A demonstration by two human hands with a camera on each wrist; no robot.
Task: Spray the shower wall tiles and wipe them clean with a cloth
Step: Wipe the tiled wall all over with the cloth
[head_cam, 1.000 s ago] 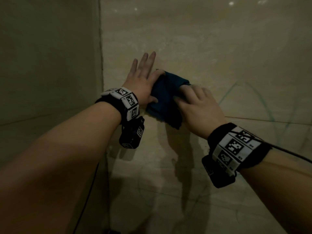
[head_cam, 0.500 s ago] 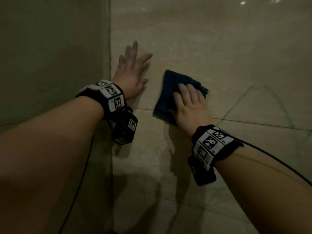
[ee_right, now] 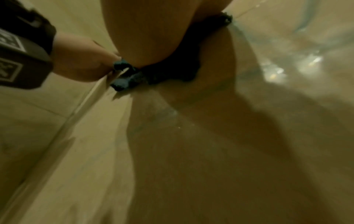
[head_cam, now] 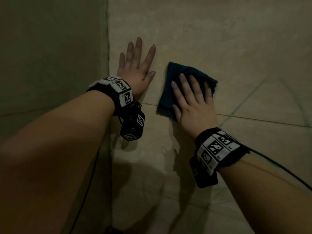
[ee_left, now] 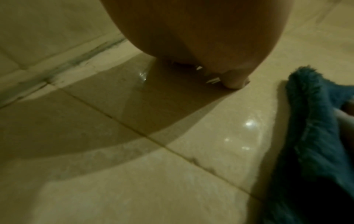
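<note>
R hand flat, fingers straight, pressing blue cloth on wall tiles. L hand just left, spread flat on tiles.

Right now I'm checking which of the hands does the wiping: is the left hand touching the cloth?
Apart. The head view shows bare tile between the left hand, flat on the wall, and the blue cloth under the right hand.

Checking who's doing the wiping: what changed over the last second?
The left hand let go of the cloth and now rests flat on the tile wall beside the corner. The right hand slid the cloth rightward, away from it, and stays pressed flat on it.
</note>
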